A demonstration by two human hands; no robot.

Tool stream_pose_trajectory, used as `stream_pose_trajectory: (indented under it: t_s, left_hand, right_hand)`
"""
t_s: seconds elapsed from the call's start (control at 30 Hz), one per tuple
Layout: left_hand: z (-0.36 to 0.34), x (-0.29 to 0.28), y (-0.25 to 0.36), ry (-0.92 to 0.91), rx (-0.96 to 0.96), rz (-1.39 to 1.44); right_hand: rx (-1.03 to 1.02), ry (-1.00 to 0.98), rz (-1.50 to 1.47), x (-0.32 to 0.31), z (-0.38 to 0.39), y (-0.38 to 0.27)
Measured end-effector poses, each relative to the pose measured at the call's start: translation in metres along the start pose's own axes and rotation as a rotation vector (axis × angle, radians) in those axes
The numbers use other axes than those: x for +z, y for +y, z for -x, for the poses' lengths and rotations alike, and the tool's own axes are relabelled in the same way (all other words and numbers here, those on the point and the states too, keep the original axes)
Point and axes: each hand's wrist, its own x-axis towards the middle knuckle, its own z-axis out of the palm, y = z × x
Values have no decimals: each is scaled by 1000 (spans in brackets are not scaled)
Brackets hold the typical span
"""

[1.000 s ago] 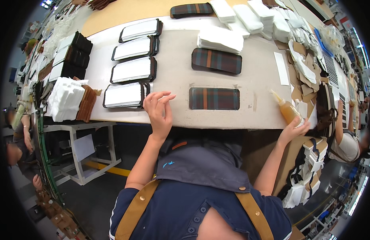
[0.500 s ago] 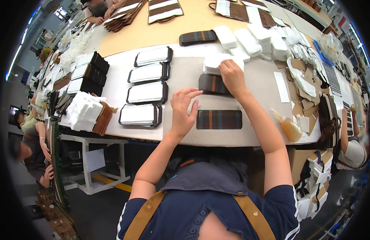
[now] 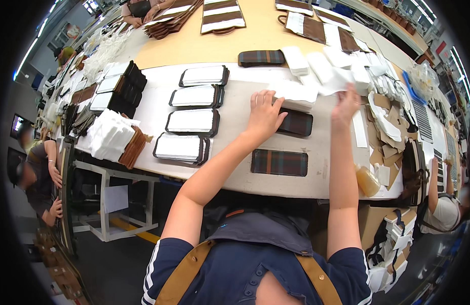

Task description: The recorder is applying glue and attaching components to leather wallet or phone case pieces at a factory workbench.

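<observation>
My left hand (image 3: 263,115) lies with spread fingers at the left edge of a stack of white rectangular pads (image 3: 296,95). It holds nothing. My right hand (image 3: 345,105), slightly blurred, is raised to the right of that stack, its fingers closed on a thin white sheet (image 3: 338,84). Partly under the stack is a dark plaid fabric panel (image 3: 296,123). Nearer to me, a second plaid panel (image 3: 279,162), brown and green with an orange stripe, lies flat.
Dark-edged white panels (image 3: 193,122) sit in piles to the left. Beyond my hands are more white pads (image 3: 320,67) and a plaid pile (image 3: 261,57). A bottle of amber liquid (image 3: 367,181) stands near the right front edge, beside cardboard scraps (image 3: 389,133). Another person (image 3: 138,12) works across the table.
My right hand has moved right, away from the white stack, with a white sheet in its fingers. My left hand has moved right and forward onto the stack's edge.
</observation>
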Motion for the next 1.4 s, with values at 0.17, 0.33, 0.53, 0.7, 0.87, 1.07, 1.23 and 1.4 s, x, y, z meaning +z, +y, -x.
stream_pose_trajectory:
  t_s: [0.17, 0.33, 0.53, 0.7, 0.87, 1.07, 1.23, 1.4]
  left_hand:
    - [3, -38, 34, 46, -74, 532]
    - [29, -83, 83, -266, -587, 1657]
    - [51, -102, 75, -281, -669, 1629]
    - [55, -114, 67, -393, -671, 1700]
    - [67, -109, 55, -368, -765, 1637]
    - [72, -103, 55, -443, -787, 1570]
    - [67, -109, 58, -288, -425, 1183]
    - [65, -113, 60, -235, -388, 1177]
  right_hand:
    - [-588, -332, 444, 10, 83, -84]
    - [-1148, -939, 986, -26, 167, -95]
    - [-521, -627, 717, -53, 189, -94]
    - [723, -713, -110, -68, 186, -97]
    - [670, -920, 180, -112, 163, -81]
    - [743, -492, -158, -27, 213, -121]
    - [482, -722, 301, -64, 195, -103]
    - [283, -1080, 373, -74, 188, -97]
